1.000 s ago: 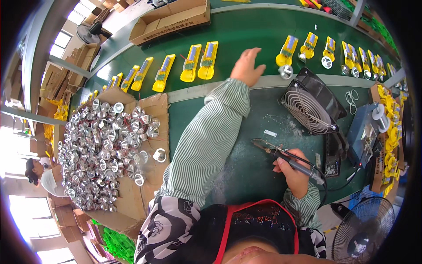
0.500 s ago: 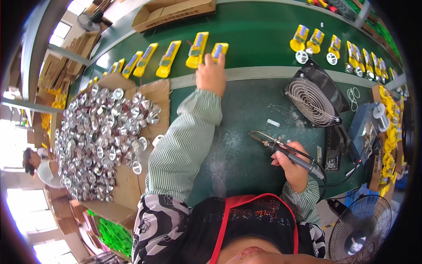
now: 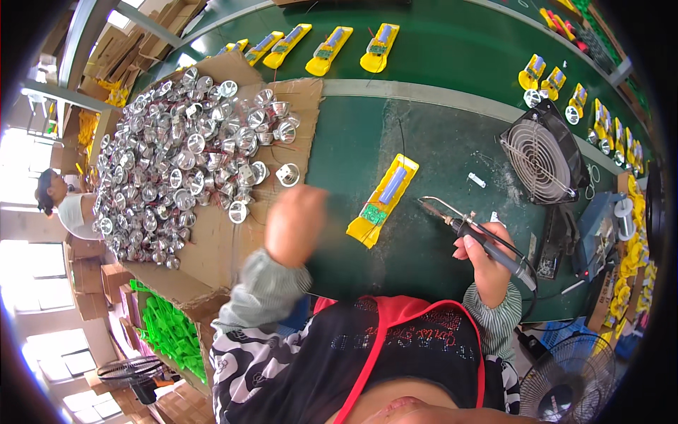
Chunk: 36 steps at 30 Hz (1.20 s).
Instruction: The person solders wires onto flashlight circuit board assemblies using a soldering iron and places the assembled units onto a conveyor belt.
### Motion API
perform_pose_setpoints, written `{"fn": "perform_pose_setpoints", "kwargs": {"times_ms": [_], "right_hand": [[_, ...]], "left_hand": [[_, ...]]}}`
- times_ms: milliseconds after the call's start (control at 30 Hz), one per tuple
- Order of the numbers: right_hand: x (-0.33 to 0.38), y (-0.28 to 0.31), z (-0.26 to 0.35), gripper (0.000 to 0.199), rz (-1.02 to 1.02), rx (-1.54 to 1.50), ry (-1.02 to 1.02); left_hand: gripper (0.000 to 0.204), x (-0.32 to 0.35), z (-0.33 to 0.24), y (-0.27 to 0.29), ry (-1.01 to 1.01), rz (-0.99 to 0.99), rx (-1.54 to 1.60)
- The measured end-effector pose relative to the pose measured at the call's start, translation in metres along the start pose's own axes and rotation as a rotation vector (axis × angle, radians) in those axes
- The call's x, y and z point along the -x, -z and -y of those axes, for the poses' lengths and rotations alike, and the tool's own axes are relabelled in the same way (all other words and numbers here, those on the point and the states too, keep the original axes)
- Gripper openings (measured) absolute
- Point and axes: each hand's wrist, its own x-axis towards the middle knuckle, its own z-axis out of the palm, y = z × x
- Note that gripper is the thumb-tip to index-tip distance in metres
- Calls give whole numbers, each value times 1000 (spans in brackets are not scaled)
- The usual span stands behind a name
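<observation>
— Where is the strongest light seen?
— At the left, where windows [image 3: 32, 275] are burned out to white; bright glints are scattered over the silver cups [image 3: 196, 143].
— Is anything blurred?
— The left hand [image 3: 296, 225] is badly smeared; toward the blackened corners, straight lines are bowed.

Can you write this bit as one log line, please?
left hand: blurred, near shiny cups | right hand: holding soldering iron | yellow piece: on table, between hands
</observation>
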Motion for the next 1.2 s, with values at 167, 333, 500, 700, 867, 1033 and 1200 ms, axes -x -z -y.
{"fn": "perform_pose_setpoints", "kwargs": {"times_ms": [167, 333, 500, 700, 867, 1033, 1200], "right_hand": [[5, -6, 3, 19, 15, 14, -28], [10, -9, 5, 17, 29, -4, 24], [9, -4, -3, 15, 85, -40, 128], [7, -2, -8, 16, 174, 14, 265], [4, -5, -9, 15, 225, 0, 230], [5, -9, -8, 14, 210, 90, 216], [7, -18, 1, 13, 221, 22, 54]], "left_hand": [[29, -8, 89, -1, 269, 100, -38], [24, -40, 86, -22, 148, 147, -245], [11, -36, 107, -38, 184, 113, -178], [22, -8, 68, -23, 234, 44, 965], [26, 4, 23, -3, 359, 147, 1158], [31, -3, -28, 7, 298, 217, 929], [15, 5, -23, -14, 134, 248, 702]]}}
